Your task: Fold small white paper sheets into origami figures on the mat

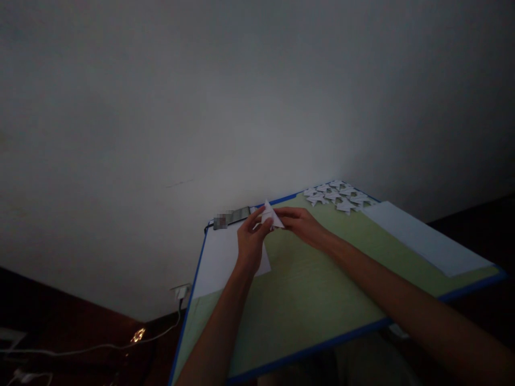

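A small piece of folded white paper [271,215], triangular with its tip upward, is held above the far part of the table. My left hand [252,238] pinches its left side between thumb and fingers. From the right, my right hand [303,222] grips the other side, its fingertips partly hidden behind the paper. Below and behind my left hand lies a flat white sheet [219,260]. Several folded white paper pieces [338,195] with pointed ends sit grouped at the table's far right corner.
The green tabletop [314,289] has a blue edge and stands against a grey wall [241,107]. A phone-like device [239,215] lies at the far left edge. White paper [426,236] lies along the right side. A plug [181,292] with a white cord is at the lower left.
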`<state>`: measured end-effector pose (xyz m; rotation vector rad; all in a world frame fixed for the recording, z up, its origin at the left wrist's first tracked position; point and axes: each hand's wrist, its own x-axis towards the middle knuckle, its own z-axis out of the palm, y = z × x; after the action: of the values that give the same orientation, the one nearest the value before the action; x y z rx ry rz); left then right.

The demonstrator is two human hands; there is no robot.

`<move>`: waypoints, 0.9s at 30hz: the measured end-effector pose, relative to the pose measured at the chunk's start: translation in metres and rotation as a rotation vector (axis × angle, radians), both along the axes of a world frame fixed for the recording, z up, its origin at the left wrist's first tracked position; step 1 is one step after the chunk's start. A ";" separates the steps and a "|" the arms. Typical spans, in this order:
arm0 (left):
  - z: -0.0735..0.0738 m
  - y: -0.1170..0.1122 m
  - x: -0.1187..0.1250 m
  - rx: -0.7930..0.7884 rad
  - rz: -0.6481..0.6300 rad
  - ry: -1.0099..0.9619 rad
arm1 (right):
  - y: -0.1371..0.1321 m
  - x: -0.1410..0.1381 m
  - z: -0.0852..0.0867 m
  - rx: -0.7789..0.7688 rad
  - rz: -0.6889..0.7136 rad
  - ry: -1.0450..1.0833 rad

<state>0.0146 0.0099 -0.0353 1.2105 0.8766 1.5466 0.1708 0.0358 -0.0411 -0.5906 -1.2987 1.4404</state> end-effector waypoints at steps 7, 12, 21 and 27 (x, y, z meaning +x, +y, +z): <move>0.001 -0.001 -0.002 0.129 0.092 0.301 | -0.001 0.001 0.003 -0.057 -0.107 -0.114; 0.001 -0.002 0.000 0.127 0.134 0.308 | -0.002 -0.001 0.002 0.010 -0.139 -0.127; -0.002 -0.001 -0.003 0.009 0.000 0.368 | -0.003 -0.001 0.003 -0.119 -0.177 -0.007; 0.000 -0.001 -0.005 0.007 -0.005 0.315 | 0.000 0.004 0.006 -0.098 -0.218 -0.022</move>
<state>0.0101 0.0093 -0.0350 1.4849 1.0696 1.3761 0.1743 0.0361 -0.0352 -0.7899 -1.1472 1.3255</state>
